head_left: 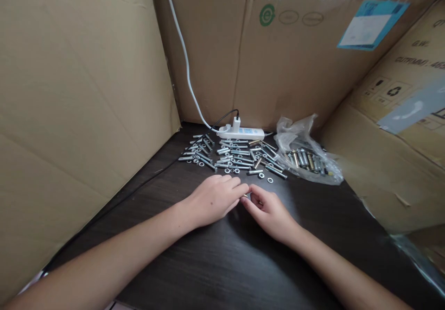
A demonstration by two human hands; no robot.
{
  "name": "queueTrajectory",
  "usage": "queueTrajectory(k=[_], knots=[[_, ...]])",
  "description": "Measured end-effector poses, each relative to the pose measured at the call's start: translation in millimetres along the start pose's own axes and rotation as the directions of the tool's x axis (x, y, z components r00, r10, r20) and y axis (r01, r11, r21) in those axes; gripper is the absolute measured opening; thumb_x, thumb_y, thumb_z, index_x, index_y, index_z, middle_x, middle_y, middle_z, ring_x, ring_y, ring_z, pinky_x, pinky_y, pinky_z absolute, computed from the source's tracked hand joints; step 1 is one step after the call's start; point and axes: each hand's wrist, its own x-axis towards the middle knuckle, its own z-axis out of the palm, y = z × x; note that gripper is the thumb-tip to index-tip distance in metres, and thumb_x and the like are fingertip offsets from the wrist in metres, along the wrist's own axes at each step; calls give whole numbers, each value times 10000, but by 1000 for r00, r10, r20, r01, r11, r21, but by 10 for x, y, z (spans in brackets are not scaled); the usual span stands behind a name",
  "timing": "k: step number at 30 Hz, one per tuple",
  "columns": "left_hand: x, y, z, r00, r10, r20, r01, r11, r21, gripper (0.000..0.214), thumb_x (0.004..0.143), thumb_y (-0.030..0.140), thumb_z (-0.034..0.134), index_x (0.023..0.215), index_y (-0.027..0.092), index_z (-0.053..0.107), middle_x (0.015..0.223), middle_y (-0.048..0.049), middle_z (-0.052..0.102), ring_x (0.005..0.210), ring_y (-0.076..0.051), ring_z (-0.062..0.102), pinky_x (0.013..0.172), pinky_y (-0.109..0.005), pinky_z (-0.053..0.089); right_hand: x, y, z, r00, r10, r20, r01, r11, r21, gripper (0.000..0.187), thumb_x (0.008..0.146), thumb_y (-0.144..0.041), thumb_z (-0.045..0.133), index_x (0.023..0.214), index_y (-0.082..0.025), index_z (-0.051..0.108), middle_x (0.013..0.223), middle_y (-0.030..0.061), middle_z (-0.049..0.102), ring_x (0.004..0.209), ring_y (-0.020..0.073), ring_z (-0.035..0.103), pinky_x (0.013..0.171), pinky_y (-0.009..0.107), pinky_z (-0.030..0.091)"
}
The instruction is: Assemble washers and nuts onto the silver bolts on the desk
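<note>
My left hand (214, 198) and my right hand (268, 211) meet fingertip to fingertip over the dark wooden table (215, 263). Both pinch a small metal piece (245, 195) between them; it is mostly hidden, so I cannot name it. Just beyond the hands lies a spread of several silver bolts (232, 155), with loose nuts and washers (266, 178) at its near edge.
A clear plastic bag (306, 157) with more bolts lies at the right. A white power strip (241, 133) with a plugged charger and white cable sits at the back. Cardboard boxes (76, 106) wall the table on the left, back and right.
</note>
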Motion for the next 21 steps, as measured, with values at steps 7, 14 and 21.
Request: queueTrajectory(k=[7, 14, 21], knots=[[-8, -4, -4, 1000, 23, 1, -23, 1000, -1, 74, 867, 184, 492, 938, 181, 512, 871, -20, 547, 793, -171, 529, 667, -294, 397, 10, -7, -5, 1000, 4, 5, -4, 999, 45, 226, 870, -383, 496, 803, -177, 561, 536, -67, 316, 503, 97, 311, 480, 225, 255], [1, -17, 11, 1000, 27, -11, -28, 995, -94, 90, 891, 221, 472, 963, 180, 509, 910, -22, 555, 795, -164, 526, 703, -285, 413, 12, -27, -66, 999, 28, 39, -35, 984, 172, 276, 870, -430, 496, 795, -173, 563, 565, -57, 342, 538, 103, 320, 515, 230, 278], [-5, -8, -3, 1000, 26, -7, -26, 993, -113, 117, 908, 242, 434, 954, 172, 515, 908, -30, 553, 802, -165, 524, 717, -287, 414, 24, -37, -101, 996, 26, 90, -50, 958, 284, 274, 891, -415, 467, 818, -167, 560, 631, -37, 426, 585, 108, 369, 567, 232, 325]])
